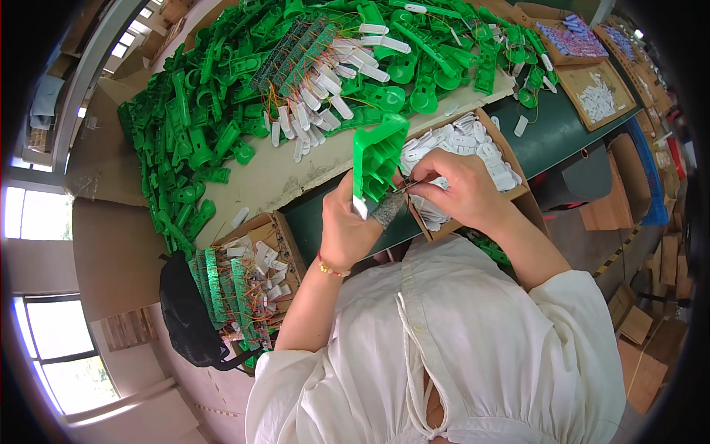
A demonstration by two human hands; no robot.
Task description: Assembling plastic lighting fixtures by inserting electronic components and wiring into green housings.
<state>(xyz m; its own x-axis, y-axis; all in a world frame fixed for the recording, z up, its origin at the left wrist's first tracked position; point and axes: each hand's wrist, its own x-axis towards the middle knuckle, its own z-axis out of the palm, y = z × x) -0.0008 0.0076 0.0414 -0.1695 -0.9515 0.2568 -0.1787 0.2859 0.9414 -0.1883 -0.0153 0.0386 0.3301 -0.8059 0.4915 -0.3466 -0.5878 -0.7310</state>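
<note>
My left hand [346, 235] is closed around a green plastic housing [376, 152], held upright with its ribbed inner side turned to the right. A white tab-like piece [360, 207] sticks out at the housing's lower end, by my left fingers. Thumb and fingers of my right hand [466, 191] are pinched on a small dark part [403, 185] beside the housing's lower right edge. That part is too small to name. Just behind my right hand, many white plastic pieces [473, 140] fill a cardboard box [509, 146].
A big heap of green housings [200, 111] covers the far table, with circuit boards [292, 55] wired to white pieces on top. More boards [214, 285] stand in a box [290, 240] at my left, next to a black bag [188, 314]. A tray [614, 85] lies far right.
</note>
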